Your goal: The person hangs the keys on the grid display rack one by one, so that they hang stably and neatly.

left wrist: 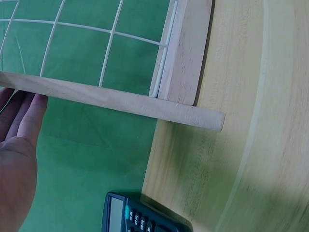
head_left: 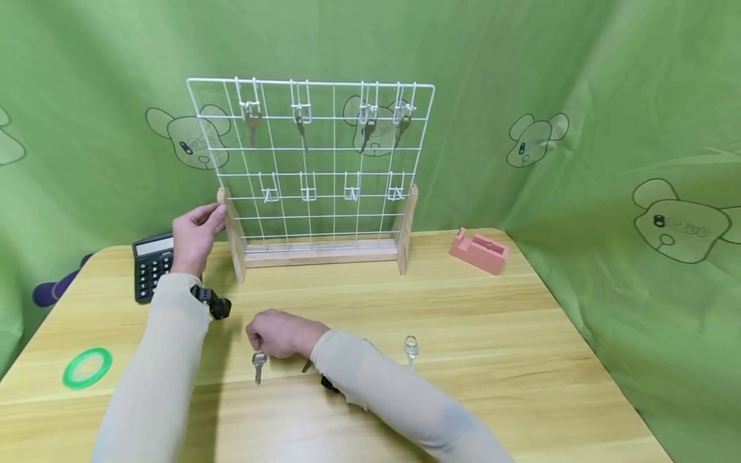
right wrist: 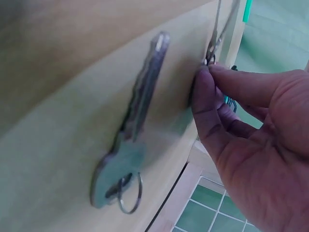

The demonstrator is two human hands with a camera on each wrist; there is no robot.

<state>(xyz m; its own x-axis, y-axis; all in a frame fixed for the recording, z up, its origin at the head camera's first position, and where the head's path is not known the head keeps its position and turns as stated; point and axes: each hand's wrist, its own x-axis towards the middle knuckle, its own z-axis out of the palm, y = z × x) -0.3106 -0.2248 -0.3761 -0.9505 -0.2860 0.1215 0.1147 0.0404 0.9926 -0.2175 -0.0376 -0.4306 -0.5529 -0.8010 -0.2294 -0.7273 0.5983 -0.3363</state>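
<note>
**A:** ok why's the left hand (head_left: 197, 235) way over there?

**B:** Its fingers are closed round the edge of the left wooden post (head_left: 233, 238) on the wire rack (head_left: 334, 149), probably so the stand doesn't shift.

**A:** And the right hand (head_left: 283, 333)?

**B:** Thumb and finger pinch a key (head_left: 258, 370) at its ring end, near side, left of centre. Guessing that leaves the blade free. Can't tell if it's fully off the table (head_left: 492, 321).

**A:** The spares?

**B:** One loose key (head_left: 307, 365) by the right wrist, another key (head_left: 411, 347) farther right, well apart, so likely easy to grab singly. Four hanging keys (head_left: 252, 122) dangle from the upper hooks.
</note>
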